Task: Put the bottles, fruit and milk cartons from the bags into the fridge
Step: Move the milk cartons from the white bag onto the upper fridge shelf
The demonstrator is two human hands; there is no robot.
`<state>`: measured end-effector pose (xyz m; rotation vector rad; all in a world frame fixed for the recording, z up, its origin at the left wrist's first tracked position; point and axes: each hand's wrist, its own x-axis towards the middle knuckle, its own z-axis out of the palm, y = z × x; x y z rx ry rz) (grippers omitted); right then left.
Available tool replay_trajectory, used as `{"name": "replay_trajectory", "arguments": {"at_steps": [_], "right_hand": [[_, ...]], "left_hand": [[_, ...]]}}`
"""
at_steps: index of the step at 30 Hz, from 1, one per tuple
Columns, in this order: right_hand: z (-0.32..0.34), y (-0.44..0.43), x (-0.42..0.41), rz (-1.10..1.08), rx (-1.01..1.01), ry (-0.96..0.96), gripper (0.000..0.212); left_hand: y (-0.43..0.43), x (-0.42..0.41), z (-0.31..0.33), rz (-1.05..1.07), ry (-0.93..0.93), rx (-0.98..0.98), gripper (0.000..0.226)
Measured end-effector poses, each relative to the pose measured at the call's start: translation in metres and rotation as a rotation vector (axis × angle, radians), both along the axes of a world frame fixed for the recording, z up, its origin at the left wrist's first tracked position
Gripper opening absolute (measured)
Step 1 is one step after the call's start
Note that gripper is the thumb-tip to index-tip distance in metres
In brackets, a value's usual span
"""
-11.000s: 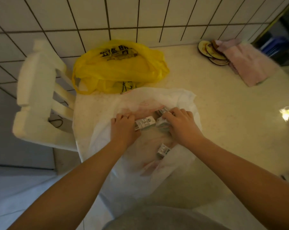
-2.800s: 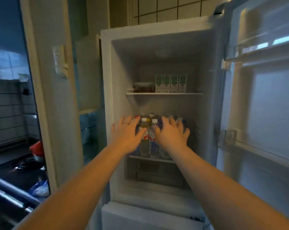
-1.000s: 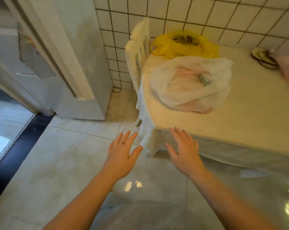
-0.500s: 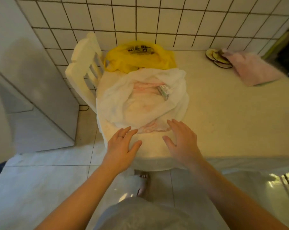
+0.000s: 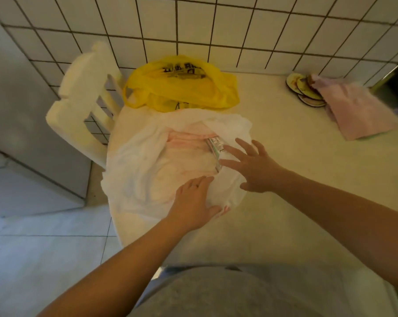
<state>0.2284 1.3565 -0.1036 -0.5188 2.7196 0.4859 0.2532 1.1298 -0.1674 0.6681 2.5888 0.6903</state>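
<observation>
**Hands at the white bag**

The cream-coloured bench (image 5: 285,202) carries a white translucent plastic bag (image 5: 143,170) and, behind it, a yellow printed plastic bag (image 5: 182,88). The left hand (image 5: 191,202) lies flat on the white bag. The right hand (image 5: 253,168), fingers spread, reaches a small green-and-white milk carton (image 5: 214,145) inside. A pink cloth (image 5: 358,110) lies far right.

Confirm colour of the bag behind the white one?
Yellow bag with black print, head view.
</observation>
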Motion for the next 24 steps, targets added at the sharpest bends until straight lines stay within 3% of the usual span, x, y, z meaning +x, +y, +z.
{"name": "replay_trajectory", "arguments": {"at_steps": [3, 5, 9, 13, 16, 20, 24], "right_hand": [[-0.003, 0.011, -0.028, 0.160, 0.078, -0.042, 0.087], [-0.002, 0.019, -0.042, 0.281, 0.080, -0.036, 0.071], [-0.006, 0.047, -0.059, 0.556, -0.161, 0.179, 0.024], [-0.003, 0.085, -0.063, 0.517, -0.308, 0.224, 0.011], [-0.009, 0.116, -0.058, 0.420, -0.360, 0.203, 0.014], [-0.037, 0.142, -0.044, 0.269, -0.376, 0.027, 0.034], [-0.047, 0.128, -0.044, 0.048, -0.640, -0.006, 0.041]], "left_hand": [[0.018, -0.005, 0.002, 0.037, -0.096, -0.014, 0.089], [0.028, -0.007, 0.001, 0.081, -0.163, -0.037, 0.086], [0.047, 0.000, 0.002, 0.150, -0.146, -0.112, 0.047], [0.070, 0.015, -0.003, 0.232, -0.098, -0.061, 0.036], [0.082, 0.032, -0.015, 0.303, -0.122, -0.027, 0.036], [0.094, 0.055, -0.026, 0.392, -0.169, 0.018, 0.038], [0.105, 0.066, -0.019, 0.658, -0.119, 0.171, 0.044]]}}
